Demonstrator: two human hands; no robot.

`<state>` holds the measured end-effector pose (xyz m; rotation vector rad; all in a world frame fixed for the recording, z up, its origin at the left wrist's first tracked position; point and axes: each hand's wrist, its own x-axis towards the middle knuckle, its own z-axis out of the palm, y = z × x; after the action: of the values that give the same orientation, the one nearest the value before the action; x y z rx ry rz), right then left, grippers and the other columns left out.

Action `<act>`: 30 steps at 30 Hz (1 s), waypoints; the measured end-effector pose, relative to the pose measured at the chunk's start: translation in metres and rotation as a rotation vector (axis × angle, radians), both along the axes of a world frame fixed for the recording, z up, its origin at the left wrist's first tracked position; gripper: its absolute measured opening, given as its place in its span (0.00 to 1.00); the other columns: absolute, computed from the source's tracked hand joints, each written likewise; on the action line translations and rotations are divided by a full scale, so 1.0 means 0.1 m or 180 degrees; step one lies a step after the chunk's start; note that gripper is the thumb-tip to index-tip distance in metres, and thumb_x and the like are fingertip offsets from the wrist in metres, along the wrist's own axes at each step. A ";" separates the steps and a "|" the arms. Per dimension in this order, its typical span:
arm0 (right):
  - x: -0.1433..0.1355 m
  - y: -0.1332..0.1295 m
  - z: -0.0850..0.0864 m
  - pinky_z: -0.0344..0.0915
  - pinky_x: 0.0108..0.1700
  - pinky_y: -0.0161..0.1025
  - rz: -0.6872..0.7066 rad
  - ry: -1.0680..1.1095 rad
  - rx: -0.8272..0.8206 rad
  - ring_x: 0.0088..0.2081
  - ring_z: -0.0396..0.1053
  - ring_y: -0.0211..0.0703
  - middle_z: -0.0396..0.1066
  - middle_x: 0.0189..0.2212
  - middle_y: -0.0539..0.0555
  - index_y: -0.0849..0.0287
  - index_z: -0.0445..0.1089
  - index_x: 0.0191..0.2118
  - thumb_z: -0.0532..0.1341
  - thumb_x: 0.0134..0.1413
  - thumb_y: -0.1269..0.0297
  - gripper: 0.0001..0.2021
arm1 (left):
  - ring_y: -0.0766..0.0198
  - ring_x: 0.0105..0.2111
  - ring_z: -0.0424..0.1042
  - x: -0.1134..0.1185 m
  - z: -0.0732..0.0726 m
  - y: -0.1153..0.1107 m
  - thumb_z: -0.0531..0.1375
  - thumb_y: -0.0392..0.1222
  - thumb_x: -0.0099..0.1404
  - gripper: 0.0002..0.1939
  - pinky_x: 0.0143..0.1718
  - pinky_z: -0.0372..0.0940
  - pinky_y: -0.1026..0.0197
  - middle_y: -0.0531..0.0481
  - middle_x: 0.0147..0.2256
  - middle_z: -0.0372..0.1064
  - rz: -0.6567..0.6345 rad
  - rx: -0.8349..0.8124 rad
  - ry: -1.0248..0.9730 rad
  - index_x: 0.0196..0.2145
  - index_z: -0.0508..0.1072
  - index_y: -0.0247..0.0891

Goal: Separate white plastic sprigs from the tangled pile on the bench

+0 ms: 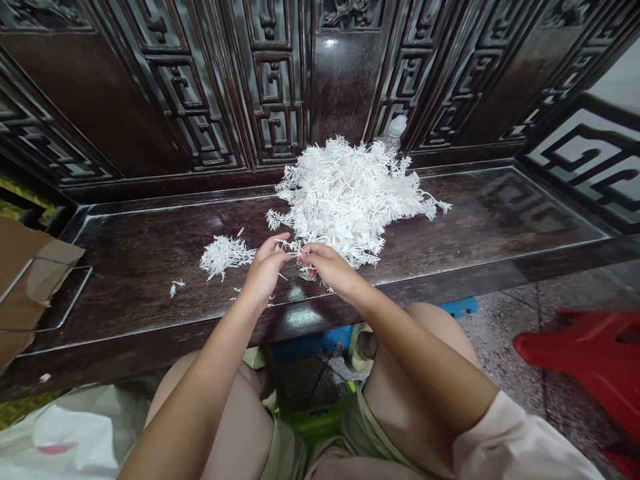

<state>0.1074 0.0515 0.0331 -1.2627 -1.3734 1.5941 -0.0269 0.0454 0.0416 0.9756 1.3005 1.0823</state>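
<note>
My left hand (269, 267) and my right hand (327, 264) meet just above the front part of a dark wooden bench. Both are closed, with a thin white branched sprig (294, 253) pinched between the fingertips; its ends are partly hidden. Right behind my hands rises a large heap of white branched sprigs (345, 193), which look like plastic. A smaller pile of short white pieces (225, 256) lies to the left of my left hand. Several loose bits (176, 287) are scattered on the wood nearby.
A clear bottle with a white cap (397, 125) stands behind the heap, against the carved backrest (345, 80). Torn cardboard (30, 280) and a wire frame (63, 327) sit at the left. A white bag (75, 433) is below. A red stool (590, 360) stands at the right.
</note>
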 end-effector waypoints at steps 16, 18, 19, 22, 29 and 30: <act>0.07 0.00 0.05 0.50 0.27 0.34 -0.0277 -0.0715 0.0783 0.23 0.53 0.35 0.54 0.19 0.45 0.55 0.62 0.37 0.57 0.45 0.50 0.16 | 0.66 0.24 0.57 0.01 0.01 -0.05 0.49 0.46 0.61 0.14 0.26 0.49 0.64 0.54 0.21 0.58 -0.0235 0.1113 0.2008 0.22 0.62 0.37; 0.08 0.00 0.04 0.51 0.29 0.35 -0.0121 -0.0782 0.1001 0.24 0.55 0.36 0.55 0.20 0.46 0.55 0.62 0.36 0.55 0.48 0.50 0.15 | 0.66 0.23 0.56 0.00 0.02 -0.06 0.49 0.45 0.61 0.14 0.25 0.47 0.64 0.54 0.20 0.56 -0.0275 0.1154 0.2126 0.21 0.59 0.37; 0.08 0.01 0.04 0.51 0.29 0.35 -0.0017 -0.0798 0.1117 0.25 0.56 0.36 0.57 0.21 0.46 0.56 0.63 0.34 0.53 0.49 0.50 0.14 | 0.66 0.23 0.56 0.00 0.02 -0.06 0.49 0.45 0.61 0.14 0.25 0.47 0.64 0.54 0.20 0.56 -0.0306 0.1170 0.2132 0.20 0.59 0.37; 0.08 0.01 0.07 0.52 0.32 0.35 0.0195 -0.0887 0.1450 0.29 0.57 0.37 0.58 0.23 0.48 0.58 0.60 0.26 0.51 0.52 0.52 0.14 | 0.66 0.23 0.55 -0.02 0.03 -0.05 0.50 0.44 0.60 0.14 0.25 0.46 0.64 0.54 0.19 0.55 -0.0432 0.1198 0.2023 0.19 0.59 0.37; 0.06 -0.02 0.13 0.51 0.30 0.35 0.0354 -0.0773 0.1135 0.26 0.57 0.36 0.57 0.21 0.47 0.57 0.56 0.24 0.49 0.54 0.56 0.13 | 0.65 0.23 0.56 -0.04 0.00 -0.02 0.51 0.44 0.58 0.14 0.26 0.49 0.63 0.54 0.18 0.56 -0.0591 0.0892 0.1268 0.18 0.62 0.37; 0.06 -0.02 0.14 0.50 0.29 0.35 0.0260 -0.0861 0.1163 0.25 0.55 0.36 0.56 0.20 0.47 0.57 0.55 0.23 0.49 0.54 0.57 0.13 | 0.65 0.22 0.56 -0.04 0.00 -0.02 0.51 0.44 0.58 0.14 0.26 0.49 0.63 0.54 0.18 0.55 -0.0577 0.0889 0.1229 0.18 0.61 0.37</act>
<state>0.1130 0.0497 0.0469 -1.2381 -1.8091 1.1790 -0.0307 0.0432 0.0419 1.5414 1.3539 0.9805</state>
